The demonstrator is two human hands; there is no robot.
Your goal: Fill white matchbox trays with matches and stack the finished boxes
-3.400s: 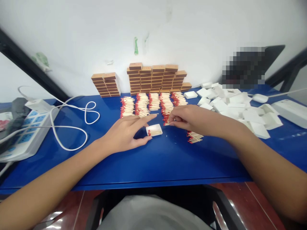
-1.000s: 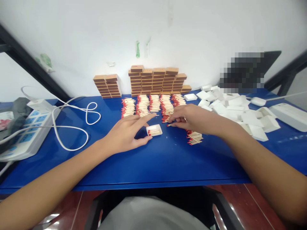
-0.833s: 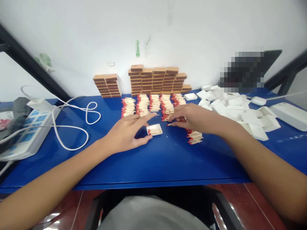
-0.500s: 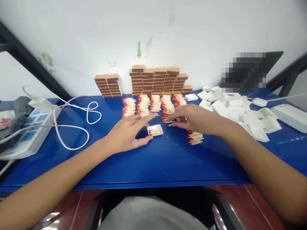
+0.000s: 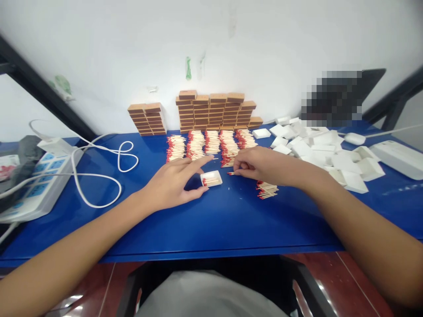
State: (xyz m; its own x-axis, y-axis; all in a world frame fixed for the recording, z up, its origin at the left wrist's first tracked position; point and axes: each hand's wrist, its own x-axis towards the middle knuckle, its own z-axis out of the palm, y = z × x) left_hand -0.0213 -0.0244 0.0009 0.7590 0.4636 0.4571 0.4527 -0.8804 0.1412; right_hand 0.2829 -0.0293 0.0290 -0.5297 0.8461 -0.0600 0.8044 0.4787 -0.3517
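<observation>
From the head view, down onto a blue counter (image 5: 205, 224). At its middle, a small white tray (image 5: 213, 174), open side up and only partly filled, with matches (image 5: 211, 181) inside, red heads to the left.

Just left of the tray, the left hand (image 5: 173, 182): grip apart, loosely around the tray, thumb at the near edge and apparently touching, forefinger out past the far edge. Steadying rather than clamping, to judge by the pose.

Right of the tray, the right hand (image 5: 259, 164): grip together, clamped on a match (image 5: 230, 173), red head poking out leftward, toward the tray. Impossible to tell of any more sticks behind the fingers.

On the far side, five rows of matches (image 5: 228, 147), the fourth from the left just beside the right fingertips. Near the right wrist, a small bunch of matches (image 5: 267, 189), partly hidden. Farther back, stacked matchboxes (image 5: 216, 112); to the right, a heap of white trays (image 5: 325, 147).

Step in hand, most likely: gathering matches with the right hand beside the part-filled tray. Called for next, as a judgement: a light, firm pinch, red heads kept leftward to line up with those inside, clearance over the tray's low walls, and a steady left hand against sliding.
</observation>
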